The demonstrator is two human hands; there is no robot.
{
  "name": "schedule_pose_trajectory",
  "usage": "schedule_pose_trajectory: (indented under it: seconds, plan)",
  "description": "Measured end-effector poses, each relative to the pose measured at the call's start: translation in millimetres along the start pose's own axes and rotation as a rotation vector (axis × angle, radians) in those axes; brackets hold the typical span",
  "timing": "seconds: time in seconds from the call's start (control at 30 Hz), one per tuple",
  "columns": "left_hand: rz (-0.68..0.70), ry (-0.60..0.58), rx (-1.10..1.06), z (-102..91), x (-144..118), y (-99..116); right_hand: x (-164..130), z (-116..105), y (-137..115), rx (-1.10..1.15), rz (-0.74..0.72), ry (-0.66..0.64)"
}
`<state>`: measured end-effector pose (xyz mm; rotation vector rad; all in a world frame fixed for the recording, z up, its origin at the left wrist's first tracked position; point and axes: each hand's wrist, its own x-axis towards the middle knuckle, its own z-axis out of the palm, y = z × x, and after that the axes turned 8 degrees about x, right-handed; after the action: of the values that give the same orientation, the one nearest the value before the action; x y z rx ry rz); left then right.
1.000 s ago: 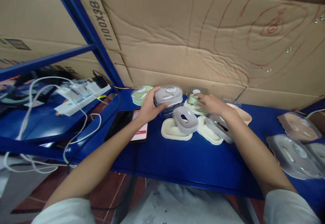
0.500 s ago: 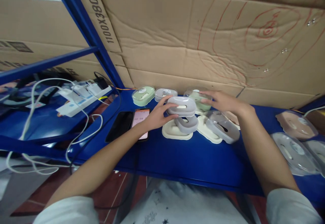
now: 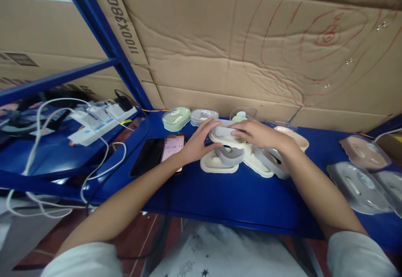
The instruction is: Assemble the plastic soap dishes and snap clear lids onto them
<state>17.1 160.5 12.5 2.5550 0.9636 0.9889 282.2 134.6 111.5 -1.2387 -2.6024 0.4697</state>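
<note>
My left hand and right hand both grip a grey soap-box lid, holding it just above a cream soap-box base and a grey insert on the blue desk. A phone lies just left of my left hand, its screen lit.

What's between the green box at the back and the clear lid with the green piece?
Head view: one closed grey box stands between the green box and the clear lid, along the cardboard.
</note>
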Motion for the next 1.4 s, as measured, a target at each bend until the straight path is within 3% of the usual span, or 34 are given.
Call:
schedule_pose_trajectory:
  seconds: [0.17,0.3,0.37,0.47,0.7,0.87,1.03,1.2,1.4]
  plan:
    - [0.017,0.005,0.032,-5.1,5.8,-14.3,-21.1,-33.5,20.0,-0.075,0.123,0.169]
    - [-0.172,0.037,0.224,-14.2,11.5,-47.5,-37.1,-50.5,43.6,-0.246,0.326,0.223]
    - [-0.236,0.034,0.264,-17.1,12.5,-63.5,-38.9,-50.6,53.1,-0.264,0.36,0.227]
    - [-0.267,0.031,0.296,-20.1,13.1,-77.0,-33.0,-43.4,58.3,-0.236,0.332,0.224]
    - [-0.255,-0.033,0.257,-20.6,15.2,-83.1,-14.1,-24.7,45.0,-0.049,0.141,0.131]
    - [-0.254,0.022,0.21,-17.5,18.6,-76.4,-3.4,-10.9,33.8,-0.074,0.071,0.175]
    - [-0.185,0.195,0.006,-25.4,19.3,-41.8,7.5,6.2,17.3,-0.062,-0.049,0.327]
    - [-0.106,0.148,-0.106,-32.1,14.7,-7.3,8.3,9.5,9.3,-0.003,-0.061,0.295]
    - [-0.118,0.137,-0.201,-13.0,12.9,-16.2,8.2,9.4,15.9,0.12,-0.094,0.317]
